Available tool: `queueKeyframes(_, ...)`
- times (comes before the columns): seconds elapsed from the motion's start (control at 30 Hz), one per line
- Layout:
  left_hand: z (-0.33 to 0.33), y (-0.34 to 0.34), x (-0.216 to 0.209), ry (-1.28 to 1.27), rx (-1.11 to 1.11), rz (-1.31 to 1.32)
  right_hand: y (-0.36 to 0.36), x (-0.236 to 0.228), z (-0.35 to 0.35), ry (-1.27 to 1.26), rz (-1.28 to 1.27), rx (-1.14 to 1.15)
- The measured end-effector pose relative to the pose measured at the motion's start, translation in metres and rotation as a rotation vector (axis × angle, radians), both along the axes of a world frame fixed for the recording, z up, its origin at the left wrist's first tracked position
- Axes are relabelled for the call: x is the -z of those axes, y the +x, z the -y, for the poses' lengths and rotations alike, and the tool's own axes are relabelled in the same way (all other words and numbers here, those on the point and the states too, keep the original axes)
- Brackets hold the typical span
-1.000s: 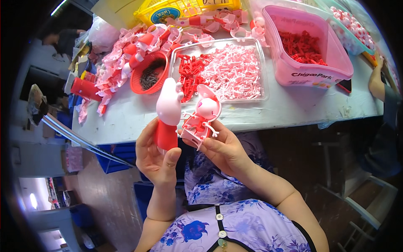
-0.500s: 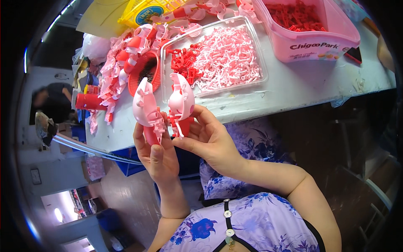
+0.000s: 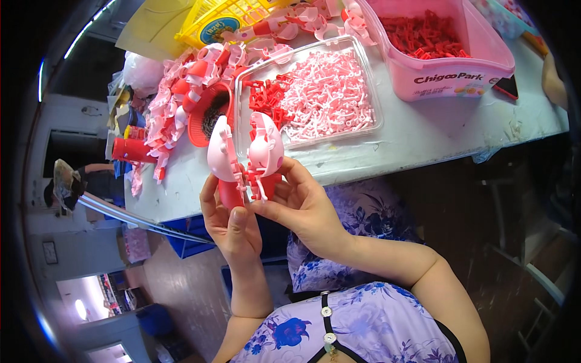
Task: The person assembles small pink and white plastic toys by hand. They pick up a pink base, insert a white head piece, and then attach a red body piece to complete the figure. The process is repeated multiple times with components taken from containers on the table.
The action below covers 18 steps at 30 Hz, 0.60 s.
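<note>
My left hand (image 3: 235,228) holds one half of a pink and red plastic toy figure (image 3: 223,158) upright by its red lower part. The other half of the figure (image 3: 266,152) is gripped in my right hand (image 3: 308,212), between thumb and fingers. Their inner sides face each other, with a narrow gap between them. Small pegs and link parts show along the inner edges, and a thin pink link (image 3: 261,189) hangs at the right half's lower part. Just beyond my hands, a clear tray (image 3: 376,118) contains small pink links (image 3: 330,91) and red pieces (image 3: 266,100).
A red basket (image 3: 198,128) with small dark parts stands left of the tray. Pink and red shells (image 3: 175,100) are heaped farther left, near a yellow basket (image 3: 196,30). A pink tub (image 3: 445,78) of red pieces stands at the right, and a phone (image 3: 507,88) lies beside it.
The two halves are closer together; the left one has moved right and turned toward the other. Both hands appear slightly lower, and the whole view has shifted a little.
</note>
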<state>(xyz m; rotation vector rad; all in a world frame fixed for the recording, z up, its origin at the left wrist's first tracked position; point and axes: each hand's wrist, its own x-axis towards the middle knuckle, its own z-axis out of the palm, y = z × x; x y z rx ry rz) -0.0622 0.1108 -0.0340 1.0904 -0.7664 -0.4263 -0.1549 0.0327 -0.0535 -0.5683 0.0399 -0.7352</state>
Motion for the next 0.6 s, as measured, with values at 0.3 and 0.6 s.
queueKeyframes(0.3, -0.012, 0.051, -0.025, 0.074, -0.381, 0.327, -0.014, 0.001, 0.019, 0.326, 0.158, -0.288)
queueKeyframes(0.6, -0.036, 0.071, 0.022, 0.638, -0.501, 0.988, -0.017, -0.004, 0.015, 0.270, 0.192, -0.351)
